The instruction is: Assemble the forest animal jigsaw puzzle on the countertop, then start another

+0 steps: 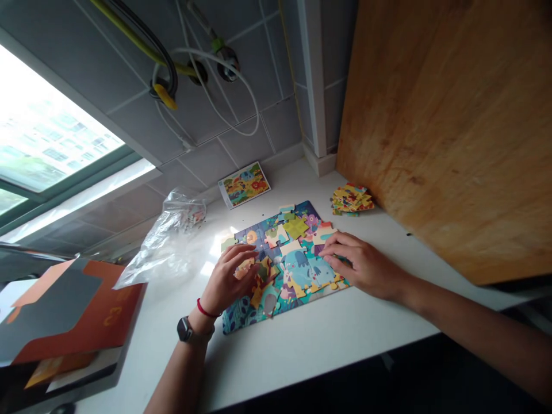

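Note:
A jigsaw puzzle board with a dark, colourful picture lies on the white table, several loose pieces on top of it. Joined pieces showing a blue elephant are at its middle right. My left hand is over the board's left part, fingers and thumb curled around a yellowish puzzle piece. At the right edge, my right hand touches the pieces with its fingertips, thumb and fingers apart. A cream and red piece lies just beyond those fingertips. A green piece rests near the board's far side.
A pile of puzzle pieces lies at the back right beside a wooden panel. The picture card leans near the tiled wall. To the left are a clear plastic bag and an orange and grey folder. Cables hang above.

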Action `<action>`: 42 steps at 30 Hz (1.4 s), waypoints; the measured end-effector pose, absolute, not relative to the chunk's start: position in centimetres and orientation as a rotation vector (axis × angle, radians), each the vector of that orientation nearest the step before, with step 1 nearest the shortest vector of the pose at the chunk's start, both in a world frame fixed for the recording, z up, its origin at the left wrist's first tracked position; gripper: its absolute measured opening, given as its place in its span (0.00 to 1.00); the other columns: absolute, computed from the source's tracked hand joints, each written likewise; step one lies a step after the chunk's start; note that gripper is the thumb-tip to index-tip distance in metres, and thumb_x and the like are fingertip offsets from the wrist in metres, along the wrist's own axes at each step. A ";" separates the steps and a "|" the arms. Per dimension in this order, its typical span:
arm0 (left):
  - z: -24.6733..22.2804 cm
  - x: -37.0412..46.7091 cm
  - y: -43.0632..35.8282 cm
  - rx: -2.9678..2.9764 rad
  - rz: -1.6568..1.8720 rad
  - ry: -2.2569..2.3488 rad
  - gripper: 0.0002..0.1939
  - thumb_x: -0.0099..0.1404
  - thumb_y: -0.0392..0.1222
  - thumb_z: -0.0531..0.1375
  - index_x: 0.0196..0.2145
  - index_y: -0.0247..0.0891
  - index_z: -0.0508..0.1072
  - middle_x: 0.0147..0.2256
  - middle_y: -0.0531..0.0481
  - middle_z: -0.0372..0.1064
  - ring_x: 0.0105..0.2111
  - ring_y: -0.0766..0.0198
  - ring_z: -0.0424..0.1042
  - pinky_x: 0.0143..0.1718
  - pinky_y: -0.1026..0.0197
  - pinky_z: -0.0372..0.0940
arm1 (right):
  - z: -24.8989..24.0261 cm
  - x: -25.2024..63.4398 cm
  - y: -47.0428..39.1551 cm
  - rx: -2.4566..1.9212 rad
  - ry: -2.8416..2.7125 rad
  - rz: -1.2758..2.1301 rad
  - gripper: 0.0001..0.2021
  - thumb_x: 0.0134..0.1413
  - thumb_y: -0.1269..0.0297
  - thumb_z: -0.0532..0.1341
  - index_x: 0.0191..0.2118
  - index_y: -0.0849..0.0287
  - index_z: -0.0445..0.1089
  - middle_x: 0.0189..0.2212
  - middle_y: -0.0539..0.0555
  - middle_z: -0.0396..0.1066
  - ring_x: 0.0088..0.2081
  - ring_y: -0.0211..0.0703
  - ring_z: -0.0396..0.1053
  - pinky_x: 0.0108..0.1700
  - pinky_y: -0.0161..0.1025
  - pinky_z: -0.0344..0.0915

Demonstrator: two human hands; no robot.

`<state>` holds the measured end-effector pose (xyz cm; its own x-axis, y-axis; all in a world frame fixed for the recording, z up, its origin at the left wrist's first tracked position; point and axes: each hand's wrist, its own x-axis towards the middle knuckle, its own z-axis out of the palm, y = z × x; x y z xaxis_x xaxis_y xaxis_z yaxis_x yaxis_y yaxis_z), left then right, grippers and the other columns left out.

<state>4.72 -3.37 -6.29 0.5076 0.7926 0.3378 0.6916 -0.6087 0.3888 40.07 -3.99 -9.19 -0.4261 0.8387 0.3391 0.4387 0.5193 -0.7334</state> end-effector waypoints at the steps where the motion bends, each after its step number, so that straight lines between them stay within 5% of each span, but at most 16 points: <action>1: -6.4 4.5 -3.4 2.545 0.700 1.272 0.10 0.73 0.41 0.64 0.51 0.44 0.78 0.52 0.42 0.77 0.53 0.51 0.76 0.54 0.48 0.72 | -9.2 40.1 -4.0 -1.037 -2.058 0.726 0.12 0.71 0.64 0.58 0.45 0.55 0.80 0.43 0.57 0.76 0.47 0.49 0.76 0.53 0.47 0.74; 13: -7.9 3.8 -3.4 2.528 0.594 1.330 0.11 0.77 0.48 0.59 0.51 0.45 0.78 0.53 0.42 0.76 0.52 0.51 0.76 0.54 0.44 0.70 | -9.5 40.1 -3.9 -1.046 -2.071 0.714 0.12 0.70 0.66 0.58 0.45 0.54 0.80 0.43 0.57 0.76 0.47 0.49 0.76 0.52 0.46 0.74; 20: -7.2 3.7 -3.7 2.563 0.468 1.244 0.28 0.68 0.58 0.68 0.61 0.46 0.72 0.61 0.39 0.70 0.59 0.45 0.71 0.58 0.41 0.69 | -9.3 40.0 -3.9 -1.044 -2.066 0.725 0.11 0.70 0.66 0.59 0.45 0.54 0.80 0.43 0.56 0.76 0.46 0.47 0.76 0.51 0.44 0.74; 28: -8.1 3.8 -3.6 2.515 0.610 1.301 0.17 0.73 0.50 0.65 0.56 0.45 0.75 0.53 0.42 0.76 0.53 0.50 0.76 0.55 0.47 0.72 | -9.4 40.1 -3.9 -1.052 -2.065 0.752 0.11 0.70 0.67 0.58 0.46 0.55 0.80 0.44 0.56 0.76 0.48 0.47 0.76 0.54 0.44 0.73; 42: -8.3 4.0 -3.9 2.479 0.701 1.293 0.16 0.72 0.46 0.66 0.55 0.46 0.76 0.53 0.42 0.76 0.51 0.52 0.78 0.52 0.48 0.75 | -9.3 40.1 -4.0 -1.061 -2.073 0.736 0.11 0.70 0.67 0.58 0.46 0.55 0.80 0.43 0.56 0.76 0.47 0.47 0.76 0.53 0.45 0.74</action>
